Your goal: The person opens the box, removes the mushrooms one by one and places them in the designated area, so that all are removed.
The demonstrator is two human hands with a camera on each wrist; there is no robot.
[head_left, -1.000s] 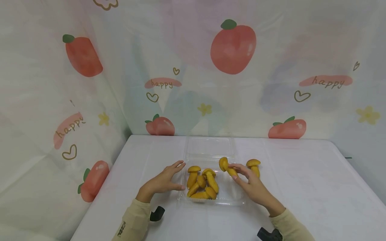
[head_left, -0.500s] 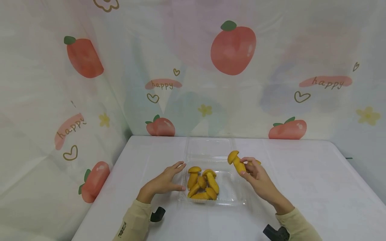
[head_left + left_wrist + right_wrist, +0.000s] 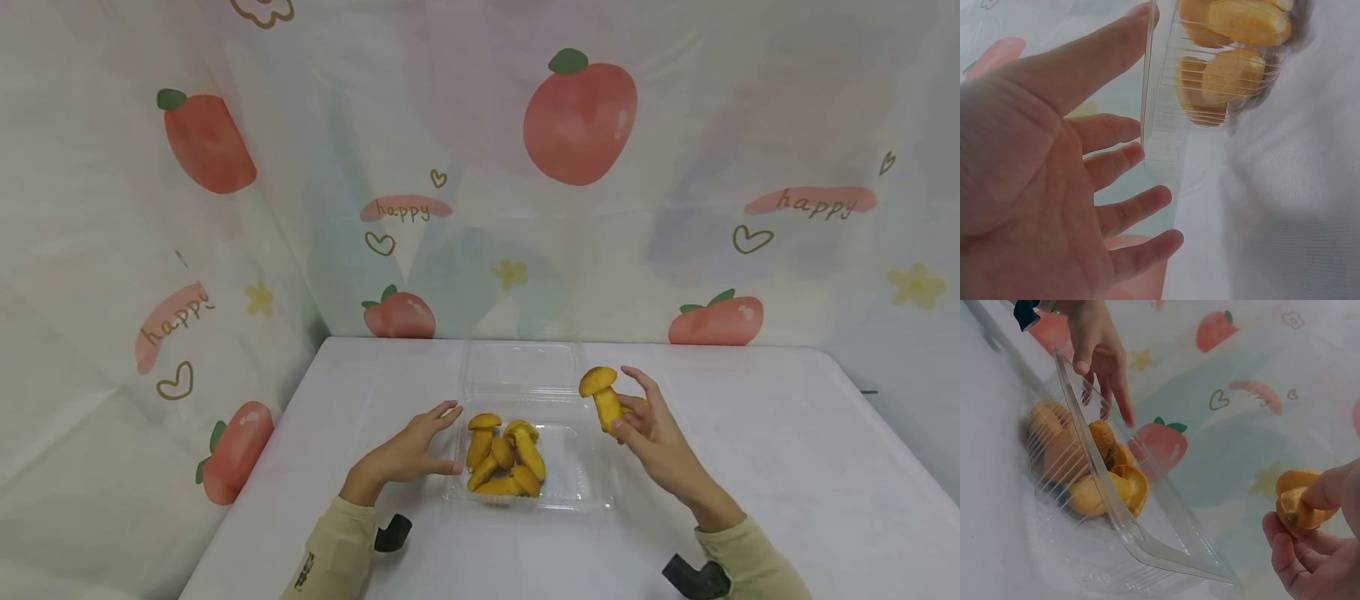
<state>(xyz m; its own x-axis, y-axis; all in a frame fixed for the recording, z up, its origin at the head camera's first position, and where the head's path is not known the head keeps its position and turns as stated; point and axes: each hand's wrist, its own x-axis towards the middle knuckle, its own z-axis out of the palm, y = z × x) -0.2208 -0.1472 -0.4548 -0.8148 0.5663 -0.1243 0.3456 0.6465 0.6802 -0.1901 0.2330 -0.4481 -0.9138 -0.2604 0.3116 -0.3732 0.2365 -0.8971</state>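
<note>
My right hand pinches a yellow mushroom by its stem, cap up, above the right end of a clear plastic clamshell box. In the right wrist view, thumb and fingers meet around the stem of that mushroom. Several similar mushrooms lie in the left half of the box. My left hand is at the box's left side, fingers spread, with the thumb at the rim in the left wrist view. One more mushroom is mostly hidden behind my right hand.
The box's lid lies open toward the back of the white table. A fruit-printed cloth hangs behind and to the left of the table. Black wrist mounts stick out near both sleeves.
My right hand has moved right and back from over the box, carrying the mushroom, which has turned more upright. It now covers most of the mushroom behind it. The left hand stays put.
</note>
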